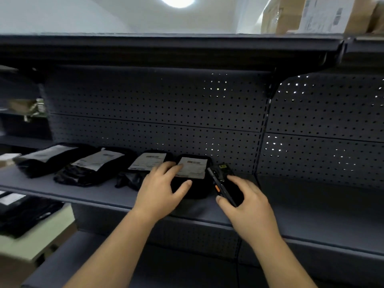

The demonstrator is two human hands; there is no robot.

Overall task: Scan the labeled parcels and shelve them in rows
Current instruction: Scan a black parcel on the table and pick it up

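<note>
The round white ceiling lamp [176,1] at 12 o'clock blows out in your view; the dark grey perforated metal back panel [145,104] is dim, with light pricking through its holes at 3 o'clock. Black plastic labelled parcels [41,163] at 9 o'clock are blurred, and the dark grey upper shelf [166,48] bows.

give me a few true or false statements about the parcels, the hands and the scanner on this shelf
1. Four black parcels lie in a row on the shelf. True.
2. The left hand holds the scanner. False: the right hand grips the scanner, and the left hand rests on the rightmost parcel.
3. The scanner has an orange button on its side. True.
4. The parcels lie with their labels face down. False: the white labels face up.
5. Cardboard boxes stand on the top level at the right. True.
</note>
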